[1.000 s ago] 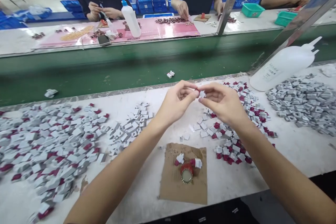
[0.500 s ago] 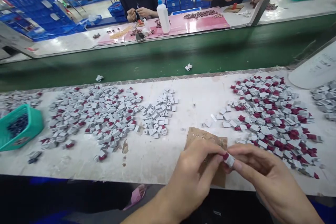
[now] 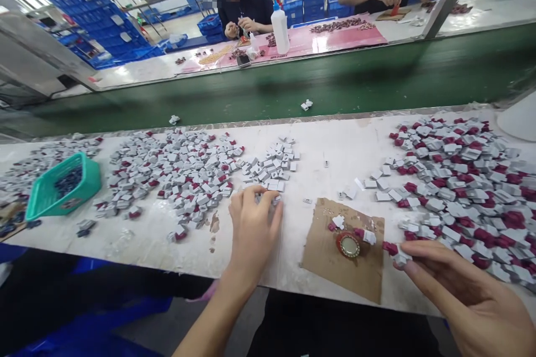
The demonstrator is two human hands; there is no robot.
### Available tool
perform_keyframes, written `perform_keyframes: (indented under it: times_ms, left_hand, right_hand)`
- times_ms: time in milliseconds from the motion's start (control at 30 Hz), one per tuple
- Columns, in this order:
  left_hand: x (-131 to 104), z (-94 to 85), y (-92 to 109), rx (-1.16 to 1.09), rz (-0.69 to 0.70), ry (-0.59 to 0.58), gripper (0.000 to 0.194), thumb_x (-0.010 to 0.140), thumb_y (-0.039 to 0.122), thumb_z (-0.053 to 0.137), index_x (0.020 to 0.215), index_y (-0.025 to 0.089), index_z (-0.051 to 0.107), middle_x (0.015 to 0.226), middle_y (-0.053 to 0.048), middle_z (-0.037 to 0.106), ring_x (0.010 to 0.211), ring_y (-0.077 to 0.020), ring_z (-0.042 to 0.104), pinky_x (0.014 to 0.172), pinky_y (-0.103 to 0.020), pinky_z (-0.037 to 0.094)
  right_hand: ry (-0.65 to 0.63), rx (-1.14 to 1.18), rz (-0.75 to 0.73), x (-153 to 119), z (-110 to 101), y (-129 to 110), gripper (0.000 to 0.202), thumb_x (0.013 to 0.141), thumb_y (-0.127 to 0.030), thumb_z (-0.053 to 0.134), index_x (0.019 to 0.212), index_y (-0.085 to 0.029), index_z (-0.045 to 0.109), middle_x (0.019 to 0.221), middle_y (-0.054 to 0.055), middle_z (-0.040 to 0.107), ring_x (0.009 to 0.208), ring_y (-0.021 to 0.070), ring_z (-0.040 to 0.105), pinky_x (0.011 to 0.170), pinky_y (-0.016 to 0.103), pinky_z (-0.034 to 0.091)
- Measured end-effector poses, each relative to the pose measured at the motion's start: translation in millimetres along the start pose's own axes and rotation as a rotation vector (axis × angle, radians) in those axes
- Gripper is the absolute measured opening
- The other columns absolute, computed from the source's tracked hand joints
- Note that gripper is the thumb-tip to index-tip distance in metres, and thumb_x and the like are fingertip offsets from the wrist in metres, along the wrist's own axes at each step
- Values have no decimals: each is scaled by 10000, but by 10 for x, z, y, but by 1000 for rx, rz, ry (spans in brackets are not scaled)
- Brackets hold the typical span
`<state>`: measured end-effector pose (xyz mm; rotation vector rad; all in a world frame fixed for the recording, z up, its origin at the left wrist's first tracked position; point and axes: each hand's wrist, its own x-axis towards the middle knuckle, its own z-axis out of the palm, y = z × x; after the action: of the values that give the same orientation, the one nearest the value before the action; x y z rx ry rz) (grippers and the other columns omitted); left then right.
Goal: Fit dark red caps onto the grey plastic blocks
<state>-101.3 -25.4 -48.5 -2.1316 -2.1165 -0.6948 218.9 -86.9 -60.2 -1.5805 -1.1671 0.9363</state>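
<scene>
My right hand (image 3: 456, 284) pinches a small grey-and-maroon plastic piece (image 3: 397, 254) by its grey end, at the right edge of a brown cardboard sheet (image 3: 326, 259). To the left, my left hand (image 3: 253, 228) is at the near edge of a small heap of grey pieces (image 3: 272, 159), its fingers closed round a small grey piece (image 3: 275, 197) that they partly hide. A round dish with a red, beaded rim (image 3: 348, 245) lies on the cardboard. Beside it are two grey-and-maroon pieces (image 3: 365, 236).
A large heap of grey-and-maroon pieces (image 3: 460, 178) covers the right side; another heap (image 3: 171, 167) spreads at left. A green basket (image 3: 90, 178) holds dark parts. Beyond the green belt (image 3: 259, 89), two people work at a bench with a white bottle (image 3: 280, 30).
My hands have parted: the left moved left to the small grey heap, the right kept a grey-and-maroon piece and moved right. The dish on the cardboard has come into sight. The view has shifted left.
</scene>
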Motion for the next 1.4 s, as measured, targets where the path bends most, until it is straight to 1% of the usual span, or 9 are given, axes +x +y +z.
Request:
perform_keyframes:
  times_ms: [100,267,433,633,800,900,1067,1233,1400]
  left_hand:
    - [-45,7,30,-41,44,-25,225,1023,90,621,1115,231,770,1232,-154,708,1195,-389,610,1059,-561,518]
    - [-25,3,40,-18,41,-10,323,969,44,618,1206,219,751,1269,-160,694,1215,-397,591,1066,-572,502]
    - [184,89,117,134,40,-8,192,1071,207,685,1222,163,795,1303,-232,691,1221,-453,590,1013,-618,501]
    - [84,158,201,147,102,-47,200,1101,110,606,1064,198,783,1392,-214,728,1264,-454,583,1000,-625,484]
    - [59,113,119,83,138,14,259,1090,102,617,1299,143,763,1309,-221,745,1220,-435,586,989,-602,491]
    - [115,100,87,147,104,3,205,1074,151,688,1247,122,794,1253,-233,723,1172,-443,587,951,-592,495]
    - [129,110,107,87,114,-56,120,1071,121,695,1155,166,768,1229,-180,768,1179,-422,614,954,-558,479]
    - [58,45,190,-91,282,-134,140,1094,74,645,1161,190,688,1107,-96,791,1141,-349,698,980,-519,475]
    - [-40,-45,271,-336,336,-191,226,1093,25,611,1245,180,671,1135,-71,690,1040,-216,722,961,-353,556]
  right_hand:
    - [39,-4,41,-49,-24,190,249,813,-547,953,990,-373,933,1095,51,900,1083,371,883,833,360,785]
    - [78,-22,86,-103,-55,390,270,794,-527,966,1033,-406,930,1133,39,897,1100,389,878,828,364,785]
    - [74,0,59,-92,-33,402,277,803,-500,968,1067,-427,928,1175,50,891,1131,418,862,830,437,793]
    - [81,-16,41,-133,-18,385,270,817,-476,972,1076,-417,921,1161,35,886,1154,363,861,965,358,760]
    - [79,-33,11,-166,-15,406,264,866,-477,951,1104,-369,916,1169,42,890,1159,343,858,944,330,758]
    - [81,-30,-13,-170,-12,418,277,890,-437,951,1142,-329,911,1182,49,888,1145,342,857,928,338,756]
    - [81,-32,-54,-145,23,289,222,926,-404,935,1137,-342,901,1158,20,886,1105,290,863,921,277,735]
    - [-27,-17,-137,-108,119,-44,105,1016,-331,849,1094,-386,893,1134,-16,888,1039,217,864,918,233,718]
    - [-109,-56,-210,-103,211,-169,194,1049,-257,813,1147,-412,875,1138,-29,887,1078,204,844,909,240,701]
